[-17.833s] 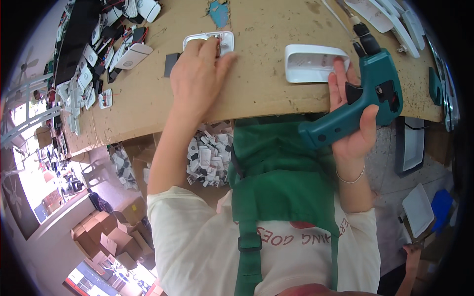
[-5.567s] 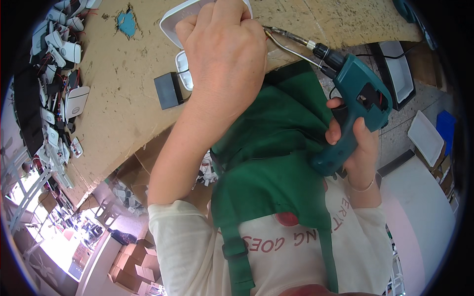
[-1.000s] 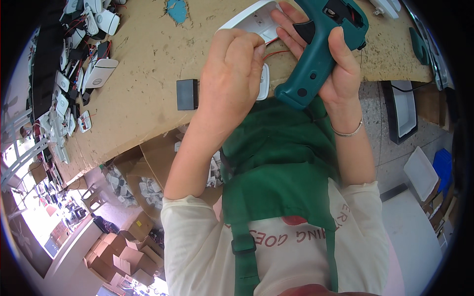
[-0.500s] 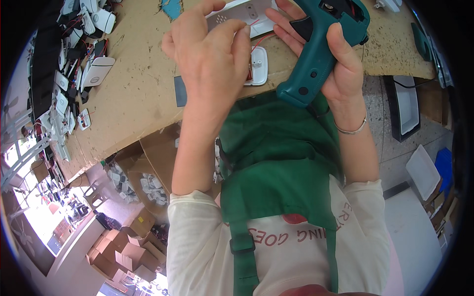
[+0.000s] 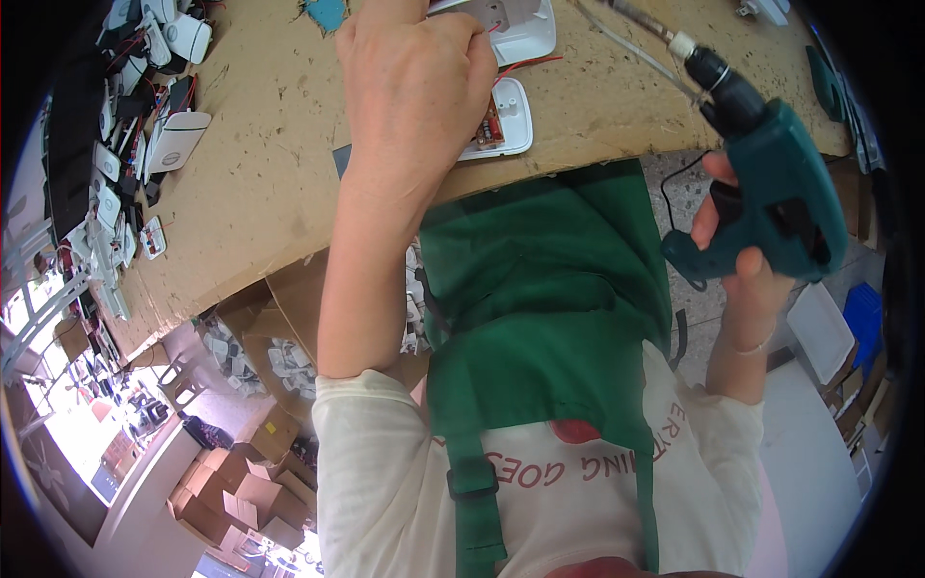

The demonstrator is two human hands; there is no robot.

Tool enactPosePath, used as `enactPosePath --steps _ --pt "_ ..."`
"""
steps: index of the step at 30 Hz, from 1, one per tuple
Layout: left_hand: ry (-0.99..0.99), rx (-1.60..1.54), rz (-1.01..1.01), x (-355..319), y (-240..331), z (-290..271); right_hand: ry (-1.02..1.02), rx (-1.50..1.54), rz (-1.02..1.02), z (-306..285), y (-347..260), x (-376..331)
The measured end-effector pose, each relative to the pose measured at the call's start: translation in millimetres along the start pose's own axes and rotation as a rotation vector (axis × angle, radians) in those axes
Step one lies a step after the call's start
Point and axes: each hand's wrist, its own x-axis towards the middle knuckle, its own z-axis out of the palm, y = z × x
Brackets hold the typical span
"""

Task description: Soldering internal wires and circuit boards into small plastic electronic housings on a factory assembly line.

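Note:
In my right hand (image 5: pixel 747 255) is a teal pistol-shaped soldering gun (image 5: pixel 790 183), held off the table's right front edge. Its metal tip and a thin tube point up and left over the table. My left hand (image 5: pixel 414 87) is closed, knuckles up, above the work. Its fingertips and whatever they pinch are hidden. Partly behind it lies an open white plastic casing (image 5: pixel 530 34). Nearer me is a white cover (image 5: pixel 518 120) with a small brown circuit board (image 5: pixel 490 130) inside. A red wire (image 5: pixel 530 64) sticks out to the right between the two.
White devices with loose wires (image 5: pixel 178 140) are heaped along the table's left side. A blue scrap (image 5: pixel 326 13) lies at the far edge, a white plug (image 5: pixel 761 9) at the far right. Cardboard boxes (image 5: pixel 279 318) stand under the table; a white tray (image 5: pixel 819 323) is at right.
My right hand has swung the soldering gun right and back toward me, away from the casing. The left hand has shifted slightly right and farther away, its fingers more curled.

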Motion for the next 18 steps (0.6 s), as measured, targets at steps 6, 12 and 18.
enactPosePath --steps 6,12,18 --pt "-0.02 0.003 0.039 3 -1 1 -0.045 -0.097 0.135 10 -10 -13" --pt "-0.029 0.011 0.049 3 0 -1 -0.034 -0.093 0.133 21 -15 -5" --pt "-0.033 -0.011 0.049 1 1 -3 -0.004 -0.114 0.164 26 -17 2"
